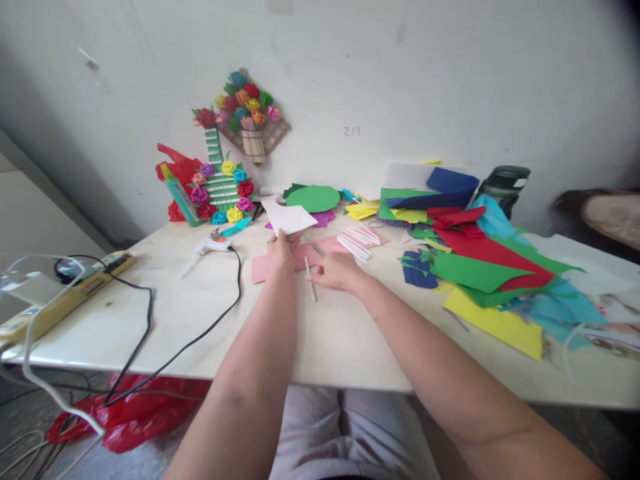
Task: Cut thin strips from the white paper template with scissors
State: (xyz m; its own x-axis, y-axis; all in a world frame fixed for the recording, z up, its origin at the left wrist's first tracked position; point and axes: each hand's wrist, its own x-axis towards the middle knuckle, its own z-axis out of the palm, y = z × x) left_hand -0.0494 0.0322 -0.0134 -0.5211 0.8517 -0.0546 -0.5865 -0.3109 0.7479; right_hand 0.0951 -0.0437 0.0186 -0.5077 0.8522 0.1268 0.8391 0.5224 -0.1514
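Note:
My left hand (283, 248) is closed on the near edge of a folded white sheet of paper (291, 219), which is tilted above the table. Just to its right, my right hand (337, 271) pinches a narrow white paper strip (313, 291) near its middle. Under and beyond both hands lies a long pink sheet (260, 268). A thin grey, blade-like piece (317, 249) shows beside my right fingers; the rest of it is hidden. Several white strips (355, 245) lie in a loose bunch on the pink sheet's right part.
A white glue gun (207, 247) with a black cord lies left, near a power strip (95, 283). Behind stand a glue bottle (181, 197) and a paper-flower decoration (223, 190). Coloured sheets (480, 267) and a dark bottle (504, 187) occupy the right.

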